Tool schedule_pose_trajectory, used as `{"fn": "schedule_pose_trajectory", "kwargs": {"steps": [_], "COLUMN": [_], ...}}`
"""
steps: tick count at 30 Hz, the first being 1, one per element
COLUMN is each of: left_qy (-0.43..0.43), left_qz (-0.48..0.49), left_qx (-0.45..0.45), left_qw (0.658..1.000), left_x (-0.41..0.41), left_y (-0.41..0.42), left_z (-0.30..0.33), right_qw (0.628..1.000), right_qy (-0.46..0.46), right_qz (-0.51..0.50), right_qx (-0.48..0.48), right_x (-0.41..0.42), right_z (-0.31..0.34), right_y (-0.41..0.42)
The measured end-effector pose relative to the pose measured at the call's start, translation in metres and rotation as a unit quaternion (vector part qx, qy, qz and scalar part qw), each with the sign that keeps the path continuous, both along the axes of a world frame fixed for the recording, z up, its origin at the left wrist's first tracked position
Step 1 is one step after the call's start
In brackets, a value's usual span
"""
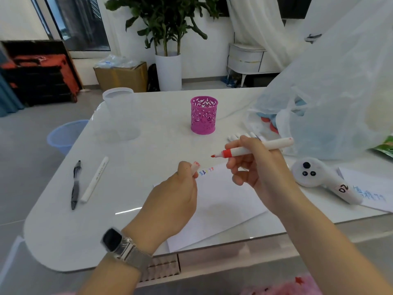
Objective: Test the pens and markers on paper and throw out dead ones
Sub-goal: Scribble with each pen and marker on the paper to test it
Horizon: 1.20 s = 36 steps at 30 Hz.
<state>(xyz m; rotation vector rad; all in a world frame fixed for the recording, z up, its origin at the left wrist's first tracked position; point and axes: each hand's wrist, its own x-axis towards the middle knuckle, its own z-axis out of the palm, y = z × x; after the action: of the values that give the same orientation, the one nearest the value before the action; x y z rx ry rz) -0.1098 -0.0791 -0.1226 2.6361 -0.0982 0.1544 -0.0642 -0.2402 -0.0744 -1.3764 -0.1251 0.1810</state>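
1. Head view, grip: right hand [253,165] pinches a red marker [255,149] by its barrel, tip bare and pointing left, held above the paper [217,207]. Left hand [176,194] curls round the marker's cap [195,166], just left of the tip.
2. Progress: the paper's top edge carries a short row of coloured scribbles [205,171], so several markers look tested. The red one is uncapped but not yet on the paper. More white markers [236,137] lie behind the right hand; a black pen [74,185] and a white pen [95,179] lie apart on the counter's [63,231] left side. I cannot tell which are tested.
3. Containers: the pink holder [204,114] shows nothing sticking out. A clear cup [118,101] stands far left. A blue bin [63,136] sits on the floor, contents hidden.
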Motion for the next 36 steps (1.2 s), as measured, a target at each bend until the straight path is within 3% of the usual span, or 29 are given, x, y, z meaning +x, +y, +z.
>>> {"fn": "schedule_pose_trajectory", "kwargs": {"steps": [3, 13, 18, 21, 28, 31, 36], "left_qy": [-0.024, -0.019, 0.023, 0.035, 0.001, 0.008, 0.021], "left_qz": [0.015, 0.008, -0.023, -0.065, -0.101, -0.091, -0.08], "left_qx": [0.058, 0.077, 0.012, -0.047, -0.192, -0.18, -0.176], "left_qw": [0.998, 0.997, 0.999, 0.996, 0.976, 0.979, 0.981], "left_x": [0.001, 0.0, -0.004, -0.005, -0.008, -0.011, -0.013], "left_y": [0.001, -0.003, -0.004, -0.001, -0.009, -0.013, -0.013], "left_z": [-0.001, 0.003, 0.01, 0.014, 0.015, 0.01, 0.005], "right_qw": [1.0, 0.998, 0.993, 0.995, 0.991, 0.98, 0.98], "right_qy": [-0.006, -0.027, -0.006, 0.024, 0.028, 0.01, -0.026], "right_qz": [0.003, 0.028, 0.078, 0.085, -0.094, -0.153, -0.159], "right_qx": [-0.008, -0.05, -0.089, -0.053, 0.09, 0.124, 0.12], "right_x": [0.0, 0.003, 0.005, 0.007, 0.005, -0.003, -0.01], "right_z": [0.001, -0.009, -0.012, -0.01, -0.024, -0.031, -0.039], "right_y": [0.004, 0.013, 0.014, 0.011, 0.02, 0.029, 0.035]}}
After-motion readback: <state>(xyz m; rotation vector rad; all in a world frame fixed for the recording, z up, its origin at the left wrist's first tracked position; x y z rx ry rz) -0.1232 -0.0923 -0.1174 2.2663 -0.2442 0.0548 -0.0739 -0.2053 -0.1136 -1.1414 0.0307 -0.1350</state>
